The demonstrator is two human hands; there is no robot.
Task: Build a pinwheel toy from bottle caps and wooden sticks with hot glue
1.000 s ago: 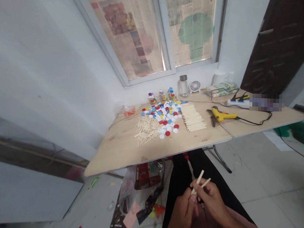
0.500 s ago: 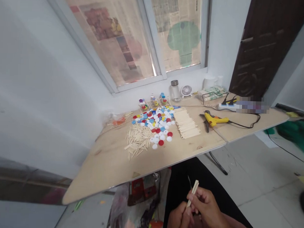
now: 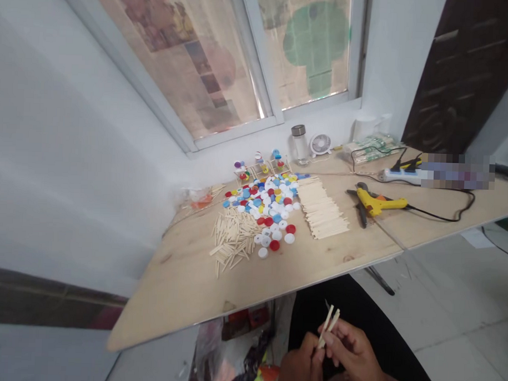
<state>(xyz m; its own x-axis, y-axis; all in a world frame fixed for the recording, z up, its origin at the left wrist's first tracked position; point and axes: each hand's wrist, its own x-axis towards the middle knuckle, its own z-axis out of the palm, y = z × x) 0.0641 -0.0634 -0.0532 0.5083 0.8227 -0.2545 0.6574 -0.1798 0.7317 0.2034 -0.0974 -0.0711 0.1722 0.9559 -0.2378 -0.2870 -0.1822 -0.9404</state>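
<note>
Low in the view, below the table's front edge, my left hand and my right hand are closed together over my lap. Both pinch two thin wooden sticks that point up and a little apart at the tips. On the wooden table lie a scatter of short cut sticks, a heap of coloured bottle caps and a neat row of long sticks.
A yellow glue gun and pliers lie at the right, its cable running to a power strip. A jar, a small fan and small stick-and-cap models stand by the window. A plastic bag sits under the table.
The view swung left and back while my hands stayed over my lap. The two sticks were spread, then pressed together, and their tips are slightly apart again.
</note>
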